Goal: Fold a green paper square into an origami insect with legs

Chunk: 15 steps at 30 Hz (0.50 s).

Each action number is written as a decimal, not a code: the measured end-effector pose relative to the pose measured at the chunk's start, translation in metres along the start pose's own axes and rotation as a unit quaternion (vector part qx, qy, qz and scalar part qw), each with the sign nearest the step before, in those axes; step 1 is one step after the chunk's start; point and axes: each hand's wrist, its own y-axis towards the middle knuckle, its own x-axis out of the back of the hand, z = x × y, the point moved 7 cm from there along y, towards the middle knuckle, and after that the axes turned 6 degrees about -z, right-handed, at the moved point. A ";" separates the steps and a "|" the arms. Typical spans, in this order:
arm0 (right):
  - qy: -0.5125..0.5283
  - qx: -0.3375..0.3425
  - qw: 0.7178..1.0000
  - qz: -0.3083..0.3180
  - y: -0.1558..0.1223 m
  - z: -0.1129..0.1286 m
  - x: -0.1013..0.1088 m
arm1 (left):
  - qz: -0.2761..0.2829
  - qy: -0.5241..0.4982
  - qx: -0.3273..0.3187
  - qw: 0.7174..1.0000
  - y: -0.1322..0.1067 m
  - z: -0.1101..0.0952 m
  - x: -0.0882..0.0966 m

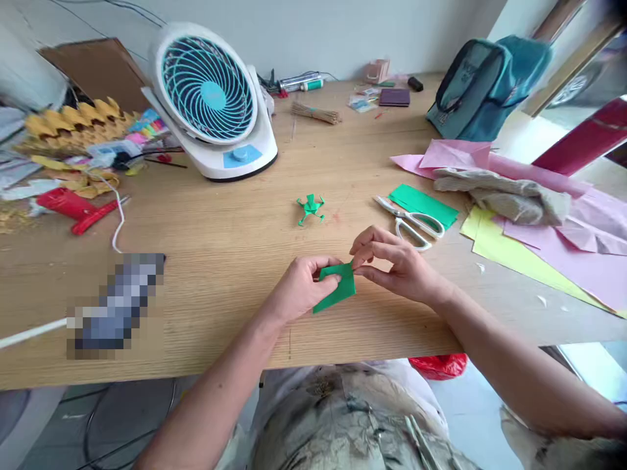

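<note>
A folded piece of green paper (347,284) is held just above the table near its front edge. My left hand (306,287) grips it, thumb lying across the front and fingers behind. At the paper's upper right corner, the thumb and fingertips of my right hand (394,264) pinch the edge. Beyond my hands lies a small green paper frog (310,207), its legs spread. To the right, white-handled scissors (414,222) rest partly on a stack of green paper (425,203).
A white fan (210,98) stands at the back left. A red glue gun (81,207) and a blurred-out object (117,303) lie left. Pink paper (582,219), yellow paper (514,251), a grey cloth (507,192) and a teal backpack (484,88) are at right.
</note>
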 end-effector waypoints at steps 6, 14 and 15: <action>0.049 -0.121 0.991 -0.019 -0.003 -0.012 -0.003 | -0.030 0.040 -0.042 0.998 -0.004 -0.014 0.000; 0.071 -0.194 0.977 -0.059 -0.009 -0.023 -0.006 | -0.082 0.107 -0.086 0.987 -0.008 -0.029 -0.002; 0.066 -0.196 0.977 -0.061 -0.009 -0.023 -0.006 | -0.089 0.112 -0.089 0.986 -0.009 -0.029 -0.002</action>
